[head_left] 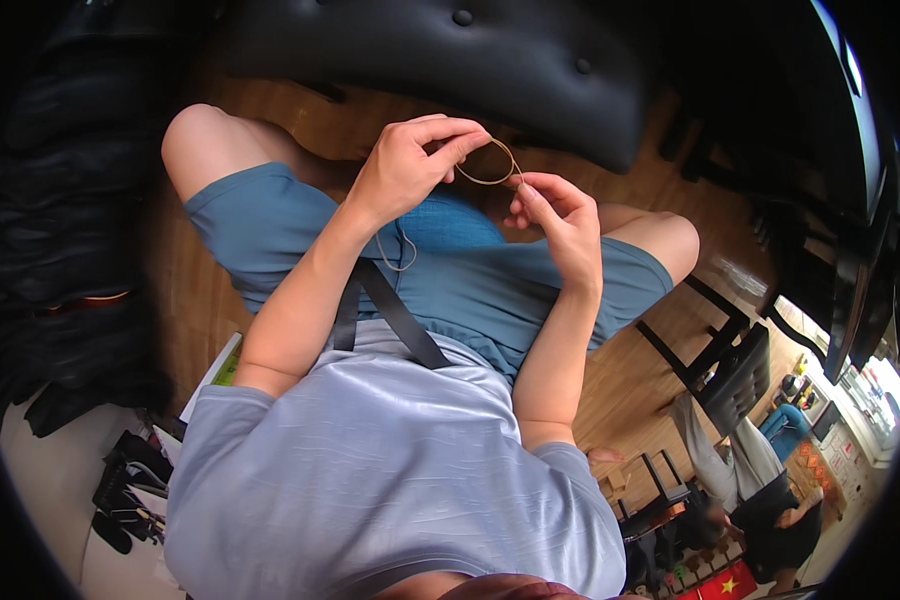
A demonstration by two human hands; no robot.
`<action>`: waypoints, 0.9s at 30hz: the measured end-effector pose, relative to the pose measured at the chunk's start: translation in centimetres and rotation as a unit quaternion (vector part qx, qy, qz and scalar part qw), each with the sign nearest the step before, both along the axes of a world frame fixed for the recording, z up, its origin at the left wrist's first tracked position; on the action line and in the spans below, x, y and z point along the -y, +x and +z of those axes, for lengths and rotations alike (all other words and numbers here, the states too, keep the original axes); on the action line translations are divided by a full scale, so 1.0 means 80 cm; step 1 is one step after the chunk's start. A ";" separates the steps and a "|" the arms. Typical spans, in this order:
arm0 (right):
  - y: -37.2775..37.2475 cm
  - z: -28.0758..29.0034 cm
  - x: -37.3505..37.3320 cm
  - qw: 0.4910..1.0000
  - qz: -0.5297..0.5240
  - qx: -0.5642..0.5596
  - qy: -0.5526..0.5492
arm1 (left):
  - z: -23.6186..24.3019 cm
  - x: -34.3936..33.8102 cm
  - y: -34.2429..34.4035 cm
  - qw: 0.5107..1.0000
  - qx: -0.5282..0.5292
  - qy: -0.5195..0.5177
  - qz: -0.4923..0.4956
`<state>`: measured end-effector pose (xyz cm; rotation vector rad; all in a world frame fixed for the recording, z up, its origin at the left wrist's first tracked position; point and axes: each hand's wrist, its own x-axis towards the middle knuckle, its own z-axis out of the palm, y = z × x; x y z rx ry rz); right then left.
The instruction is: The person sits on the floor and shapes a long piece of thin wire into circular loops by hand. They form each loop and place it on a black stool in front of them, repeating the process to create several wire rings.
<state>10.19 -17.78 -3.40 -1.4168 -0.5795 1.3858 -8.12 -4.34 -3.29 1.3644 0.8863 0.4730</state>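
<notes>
A thin golden loop (pixel 489 184), wire or cord, is stretched between my two hands above my lap. My left hand (pixel 407 165) pinches its left side between thumb and fingers. At the loop's lower right side, my right hand (pixel 562 222) is closed on it with thumb and forefinger, the other fingers curled. Below the hands are my blue-grey shorts with a loose pale drawstring (pixel 400 268). A bright blue rounded thing (pixel 450 225) shows between my thighs, partly covered by my left wrist.
A black buttoned leather bench (pixel 450 60) stands just ahead of my knees. Wrinkled black leather furniture (pixel 60 220) lies to the left. On the right are a black chair (pixel 735 375) and another seated person (pixel 770 520). The floor (pixel 610 400) is wooden.
</notes>
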 end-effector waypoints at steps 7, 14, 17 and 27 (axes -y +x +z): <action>0.000 0.002 0.004 0.995 -0.007 -0.078 0.054 | -0.009 -0.002 -0.002 0.991 0.099 0.088 0.007; -0.007 -0.014 0.003 0.990 -0.025 0.003 0.138 | -0.018 0.023 0.003 0.987 0.141 -0.071 0.013; -0.018 -0.019 -0.002 0.982 -0.119 -0.007 0.145 | -0.017 0.024 0.001 0.982 0.126 -0.138 0.012; -0.024 -0.015 -0.009 0.988 -0.133 0.039 0.068 | -0.015 0.024 0.000 0.976 0.108 -0.186 0.038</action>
